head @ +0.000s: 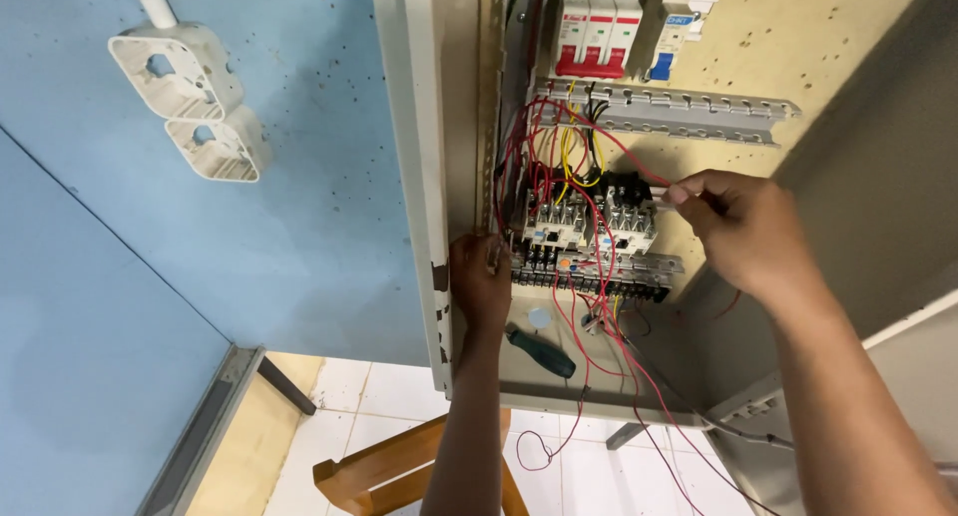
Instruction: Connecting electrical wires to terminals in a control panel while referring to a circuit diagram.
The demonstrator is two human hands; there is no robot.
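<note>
Right hand is pinching a red wire's white-sleeved end just right of the contactor block; left hand, loosely curled, is bracing the cabinet's left edge, holding nothing visible.

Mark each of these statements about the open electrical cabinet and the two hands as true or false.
1. The right hand pinches the end of a red wire. True.
2. The left hand holds the green-handled screwdriver. False: the screwdriver lies on the cabinet floor, and the left hand rests beside the contactor block.
3. White breakers with red fronts sit on the upper rail. True.
4. The cabinet door is closed. False: the cabinet stands open, wiring exposed.
5. Two white junction boxes are fixed to the blue wall. True.
</note>
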